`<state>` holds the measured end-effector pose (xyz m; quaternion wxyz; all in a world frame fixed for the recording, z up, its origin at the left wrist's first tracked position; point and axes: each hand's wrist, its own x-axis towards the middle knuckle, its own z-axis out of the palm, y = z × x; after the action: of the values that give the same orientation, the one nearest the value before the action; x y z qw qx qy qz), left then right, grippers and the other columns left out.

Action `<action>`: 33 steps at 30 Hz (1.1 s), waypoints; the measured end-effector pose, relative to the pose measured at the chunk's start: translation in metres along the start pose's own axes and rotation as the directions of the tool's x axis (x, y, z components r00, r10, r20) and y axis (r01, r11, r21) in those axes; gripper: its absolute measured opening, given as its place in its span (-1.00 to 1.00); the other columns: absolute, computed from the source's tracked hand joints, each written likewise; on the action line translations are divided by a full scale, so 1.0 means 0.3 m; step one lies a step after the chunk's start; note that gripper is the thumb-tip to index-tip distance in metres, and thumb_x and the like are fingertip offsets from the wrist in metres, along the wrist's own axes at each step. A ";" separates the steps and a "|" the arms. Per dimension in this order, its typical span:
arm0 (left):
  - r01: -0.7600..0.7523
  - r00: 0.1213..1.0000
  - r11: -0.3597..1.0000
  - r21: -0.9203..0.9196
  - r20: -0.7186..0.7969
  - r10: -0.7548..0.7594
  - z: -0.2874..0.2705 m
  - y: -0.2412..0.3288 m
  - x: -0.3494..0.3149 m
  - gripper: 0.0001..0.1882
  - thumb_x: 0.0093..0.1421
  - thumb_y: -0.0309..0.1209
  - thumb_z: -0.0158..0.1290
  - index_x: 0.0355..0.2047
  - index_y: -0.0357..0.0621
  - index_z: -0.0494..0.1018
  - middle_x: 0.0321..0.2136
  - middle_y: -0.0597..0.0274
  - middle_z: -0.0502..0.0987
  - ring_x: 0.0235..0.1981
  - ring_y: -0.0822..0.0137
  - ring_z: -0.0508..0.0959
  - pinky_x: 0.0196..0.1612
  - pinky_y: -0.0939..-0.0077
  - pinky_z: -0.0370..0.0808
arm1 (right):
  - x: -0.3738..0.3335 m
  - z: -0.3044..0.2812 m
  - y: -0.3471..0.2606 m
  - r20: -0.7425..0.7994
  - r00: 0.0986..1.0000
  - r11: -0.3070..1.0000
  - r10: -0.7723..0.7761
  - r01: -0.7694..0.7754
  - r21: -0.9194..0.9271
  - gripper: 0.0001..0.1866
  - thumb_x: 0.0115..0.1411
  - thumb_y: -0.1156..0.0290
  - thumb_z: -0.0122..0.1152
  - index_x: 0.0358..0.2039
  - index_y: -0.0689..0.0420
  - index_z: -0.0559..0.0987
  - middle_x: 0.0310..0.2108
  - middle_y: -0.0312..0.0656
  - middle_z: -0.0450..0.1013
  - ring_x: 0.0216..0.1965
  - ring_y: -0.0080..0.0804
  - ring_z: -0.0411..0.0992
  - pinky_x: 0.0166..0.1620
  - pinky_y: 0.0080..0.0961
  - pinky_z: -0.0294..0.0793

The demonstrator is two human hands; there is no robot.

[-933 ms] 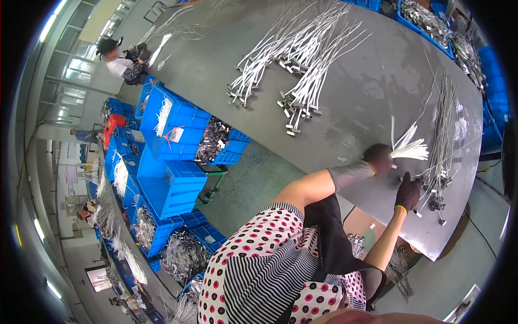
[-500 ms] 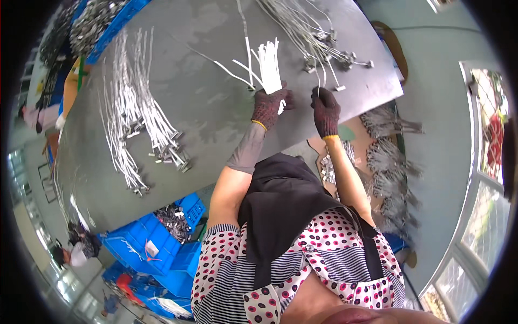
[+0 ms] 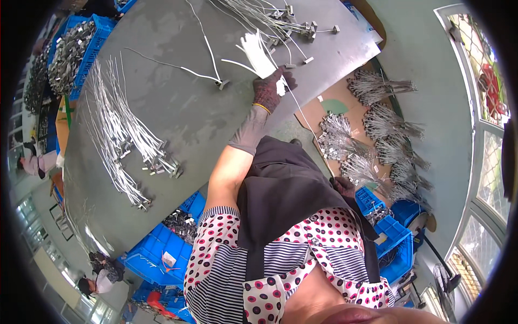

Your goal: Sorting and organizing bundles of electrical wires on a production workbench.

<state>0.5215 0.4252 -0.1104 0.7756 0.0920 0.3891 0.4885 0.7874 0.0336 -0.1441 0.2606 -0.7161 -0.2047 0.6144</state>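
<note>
Over the near edge of the grey metal table (image 3: 189,124), your left hand (image 3: 268,89), in a dark maroon knit glove with a yellow cuff edge, is closed around a bundle of slim white plastic tubes (image 3: 256,56). Their upper ends fan out past your fingers, and short white ends show below the grip.

Beside your right hip, your right hand (image 3: 343,187), also in a dark glove, has its fingers folded at the lower end of a long thin pale cable (image 3: 307,124). This cable runs in a nearly straight line between your two hands. The finer finger placement is too dark to tell.

Left of the tubes, one loose wire piece with white sleeves and a dark connector (image 3: 223,85) lies on the tabletop. Beyond your left hand lies a spread of grey wires with dark block connectors (image 3: 280,29). Well apart to the left rests a group of white-sleeved wires (image 3: 124,140), connector ends toward you.

To your right, several bunches of grey wires (image 3: 388,89) lie on and beside a brown cardboard sheet (image 3: 307,110).
</note>
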 end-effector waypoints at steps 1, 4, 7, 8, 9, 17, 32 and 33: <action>-0.244 0.967 0.953 0.180 0.119 0.225 -0.057 -0.009 0.028 -0.77 0.24 -0.36 0.18 -0.25 -0.32 0.51 -0.41 0.05 0.58 -0.46 0.13 0.63 -0.34 0.09 0.69 | -0.049 0.026 -0.027 0.019 1.000 1.000 -0.003 0.003 -0.006 -0.65 0.29 0.18 0.19 -0.20 0.26 0.63 -0.53 -0.29 0.49 -0.46 -0.59 0.43 -0.36 -0.55 0.42; -0.222 0.975 0.966 0.132 0.015 0.222 -0.079 0.054 0.044 -0.79 0.25 -0.37 0.18 -0.23 -0.29 0.52 -0.39 0.05 0.60 -0.47 0.13 0.64 -0.33 0.07 0.69 | -0.167 0.067 -0.064 -0.217 0.968 0.977 -0.129 0.087 -0.197 -0.63 0.24 0.15 0.26 -0.21 0.26 0.64 -0.48 -0.27 0.53 -0.41 -0.54 0.46 -0.30 -0.51 0.44; -0.198 0.978 0.979 -0.044 -0.083 0.194 -0.013 0.152 -0.006 -0.76 0.23 -0.39 0.19 -0.17 -0.28 0.50 -0.38 0.03 0.60 -0.48 0.11 0.64 -0.35 0.03 0.69 | -0.171 0.042 -0.044 -0.245 0.969 0.995 -0.016 -0.009 -0.101 -0.63 0.20 0.15 0.29 -0.23 0.24 0.65 -0.43 -0.21 0.56 -0.37 -0.49 0.48 -0.26 -0.49 0.45; -0.238 0.968 0.970 -0.054 -0.100 0.232 -0.016 0.173 -0.009 -0.75 0.23 -0.39 0.19 -0.15 -0.27 0.49 -0.38 0.03 0.60 -0.49 0.10 0.63 -0.35 0.02 0.69 | -0.165 0.032 -0.041 -0.239 0.970 0.992 -0.036 0.006 -0.126 -0.63 0.20 0.15 0.29 -0.23 0.24 0.65 -0.43 -0.21 0.56 -0.37 -0.49 0.49 -0.26 -0.49 0.45; -0.254 0.967 0.963 -0.091 -0.054 0.250 -0.026 0.189 -0.010 -0.72 0.23 -0.38 0.19 -0.11 -0.24 0.48 -0.38 0.01 0.59 -0.48 0.09 0.63 -0.36 0.00 0.69 | -0.154 0.019 -0.038 -0.232 0.971 0.988 -0.059 0.023 -0.155 -0.64 0.20 0.15 0.29 -0.23 0.24 0.65 -0.43 -0.20 0.56 -0.37 -0.49 0.49 -0.26 -0.49 0.45; -0.194 0.981 0.981 -0.025 -0.034 0.193 -0.129 0.160 -0.025 -0.71 0.29 -0.33 0.11 -0.03 -0.17 0.42 -0.29 0.03 0.54 -0.32 0.05 0.60 -0.16 -0.13 0.61 | -0.089 -0.055 -0.009 -0.194 0.959 0.924 -0.207 0.127 -0.360 -0.66 0.20 0.18 0.28 -0.25 0.24 0.66 -0.42 -0.17 0.57 -0.35 -0.47 0.49 -0.24 -0.47 0.46; -0.290 0.943 0.957 -0.019 -0.176 0.282 -0.224 0.280 -0.080 -0.72 0.19 -0.42 0.22 -0.16 -0.28 0.44 -0.40 0.01 0.58 -0.47 0.08 0.62 -0.35 -0.04 0.68 | 0.010 -0.082 -0.124 -0.089 0.990 0.950 -0.109 0.077 -0.303 -0.71 0.21 0.24 0.24 -0.28 0.24 0.65 -0.48 -0.24 0.52 -0.41 -0.53 0.45 -0.29 -0.49 0.45; -0.277 0.945 0.960 0.042 -0.172 0.280 -0.217 0.264 -0.083 -0.73 0.21 -0.41 0.20 -0.14 -0.25 0.44 -0.39 0.02 0.57 -0.44 0.07 0.62 -0.31 -0.03 0.67 | 0.046 -0.082 -0.122 -0.068 0.989 0.951 -0.132 0.107 -0.289 -0.72 0.21 0.25 0.24 -0.28 0.24 0.65 -0.48 -0.24 0.52 -0.41 -0.52 0.46 -0.29 -0.49 0.46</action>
<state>0.4165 0.4291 -0.1005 0.6605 0.1091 0.4435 0.5959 0.8149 0.0676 -0.1292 0.2003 -0.7584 -0.3226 0.5298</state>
